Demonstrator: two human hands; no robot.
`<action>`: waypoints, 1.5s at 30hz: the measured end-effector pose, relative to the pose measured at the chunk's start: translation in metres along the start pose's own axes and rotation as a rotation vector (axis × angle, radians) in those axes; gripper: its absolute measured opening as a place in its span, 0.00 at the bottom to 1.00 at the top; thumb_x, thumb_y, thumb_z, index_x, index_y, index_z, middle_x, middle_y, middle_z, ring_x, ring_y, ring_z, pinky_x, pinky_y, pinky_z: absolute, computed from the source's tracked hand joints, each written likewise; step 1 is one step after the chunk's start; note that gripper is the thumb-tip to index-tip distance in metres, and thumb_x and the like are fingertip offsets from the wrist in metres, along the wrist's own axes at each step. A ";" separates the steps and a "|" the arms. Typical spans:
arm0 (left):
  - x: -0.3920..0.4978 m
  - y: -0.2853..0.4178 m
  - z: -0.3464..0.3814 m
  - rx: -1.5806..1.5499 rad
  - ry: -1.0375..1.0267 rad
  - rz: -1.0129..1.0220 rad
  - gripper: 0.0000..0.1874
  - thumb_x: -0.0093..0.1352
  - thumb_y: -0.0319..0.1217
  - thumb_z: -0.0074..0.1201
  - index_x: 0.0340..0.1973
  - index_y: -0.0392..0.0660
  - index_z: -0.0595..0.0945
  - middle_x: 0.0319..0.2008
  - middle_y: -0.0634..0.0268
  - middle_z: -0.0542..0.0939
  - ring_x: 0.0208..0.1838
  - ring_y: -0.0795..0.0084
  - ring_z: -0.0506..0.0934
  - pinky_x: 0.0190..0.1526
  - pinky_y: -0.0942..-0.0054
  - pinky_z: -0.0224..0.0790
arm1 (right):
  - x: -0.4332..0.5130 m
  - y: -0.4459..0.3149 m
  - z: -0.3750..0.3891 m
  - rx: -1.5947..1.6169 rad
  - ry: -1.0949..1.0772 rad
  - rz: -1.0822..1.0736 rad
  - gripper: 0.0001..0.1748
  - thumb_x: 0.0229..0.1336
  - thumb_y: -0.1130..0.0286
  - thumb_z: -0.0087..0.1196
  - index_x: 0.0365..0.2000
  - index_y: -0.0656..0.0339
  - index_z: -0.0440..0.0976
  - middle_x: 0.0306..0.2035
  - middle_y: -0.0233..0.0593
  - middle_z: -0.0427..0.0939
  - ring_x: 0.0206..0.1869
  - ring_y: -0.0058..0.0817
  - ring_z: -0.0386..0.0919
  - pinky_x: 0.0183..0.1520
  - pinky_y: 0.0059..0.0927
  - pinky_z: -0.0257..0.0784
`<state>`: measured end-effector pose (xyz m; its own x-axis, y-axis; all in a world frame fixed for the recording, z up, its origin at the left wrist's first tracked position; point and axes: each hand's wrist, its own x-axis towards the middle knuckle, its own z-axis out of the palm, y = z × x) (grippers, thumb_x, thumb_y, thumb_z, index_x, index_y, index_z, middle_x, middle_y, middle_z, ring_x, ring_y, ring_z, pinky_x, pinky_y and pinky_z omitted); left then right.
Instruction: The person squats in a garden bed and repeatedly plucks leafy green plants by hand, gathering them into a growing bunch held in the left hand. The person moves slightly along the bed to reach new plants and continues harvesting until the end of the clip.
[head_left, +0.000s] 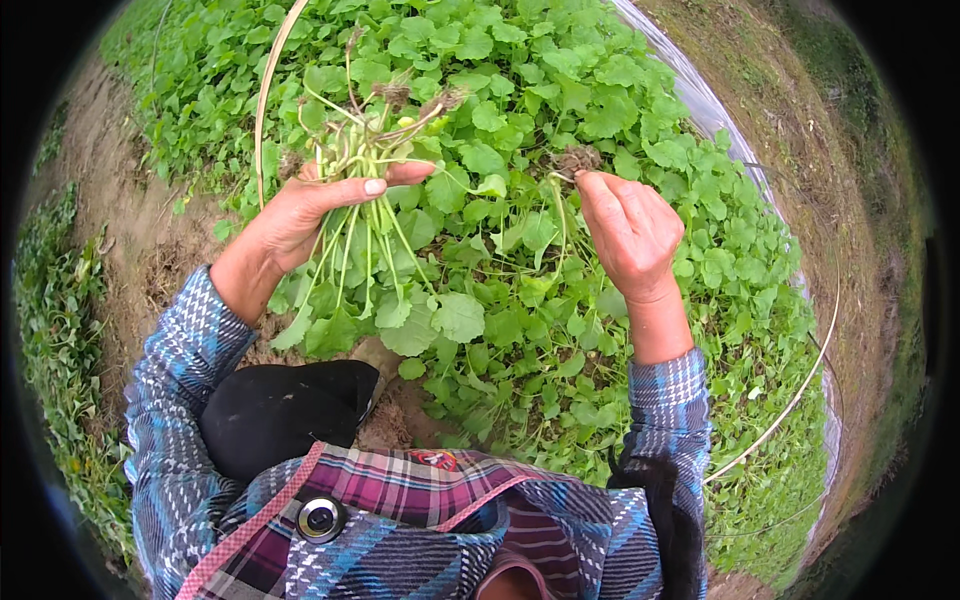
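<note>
My left hand (322, 199) is closed around a bunch of uprooted leafy green seedlings (364, 154). Their soil-flecked roots stick up above the thumb, and the leaves hang below the palm. To the right, my right hand (630, 221) pinches the root end of a single seedling (559, 199) between thumb and fingertips. A clod of soil and root hairs (577, 160) sits at those fingertips, while the seedling's stem and leaves droop downward. Both hands are above a dense bed of the same kind of green plants (517, 322).
A thin bent hoop (266, 97) rises beside my left hand, and another hoop (799, 397) arcs at the right. Plastic sheeting (697, 82) edges the bed. Bare soil (135, 172) and low leafy plants (56, 322) lie to the left. My dark-clad knee (285, 412) is below.
</note>
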<state>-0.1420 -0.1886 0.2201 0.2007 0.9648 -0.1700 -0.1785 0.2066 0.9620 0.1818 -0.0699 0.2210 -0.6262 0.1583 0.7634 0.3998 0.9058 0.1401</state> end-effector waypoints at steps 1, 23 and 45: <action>0.002 -0.001 0.007 -0.074 -0.014 -0.040 0.24 0.71 0.34 0.57 0.61 0.36 0.78 0.62 0.56 0.79 0.68 0.64 0.72 0.74 0.64 0.55 | 0.007 -0.012 0.004 0.025 -0.001 0.001 0.17 0.45 0.84 0.68 0.39 0.63 0.81 0.31 0.39 0.82 0.28 0.31 0.80 0.29 0.29 0.76; 0.029 -0.068 0.003 -0.389 0.254 -0.434 0.17 0.72 0.33 0.60 0.53 0.39 0.79 0.45 0.59 0.84 0.45 0.67 0.84 0.49 0.65 0.81 | 0.009 -0.064 0.114 0.340 -0.262 0.178 0.12 0.53 0.71 0.60 0.40 0.59 0.76 0.30 0.33 0.78 0.34 0.31 0.81 0.37 0.32 0.77; -0.055 -0.067 -0.090 -0.520 0.581 -0.327 0.24 0.67 0.32 0.64 0.57 0.40 0.74 0.47 0.56 0.82 0.57 0.53 0.79 0.61 0.57 0.72 | -0.139 0.076 0.336 0.166 -0.812 1.046 0.16 0.57 0.80 0.51 0.47 0.65 0.77 0.52 0.53 0.79 0.57 0.49 0.76 0.60 0.45 0.72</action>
<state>-0.2274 -0.2407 0.1456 -0.1826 0.7441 -0.6426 -0.6471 0.4011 0.6483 0.0746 0.1086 -0.0861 -0.3180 0.9386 -0.1339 0.8841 0.2426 -0.3993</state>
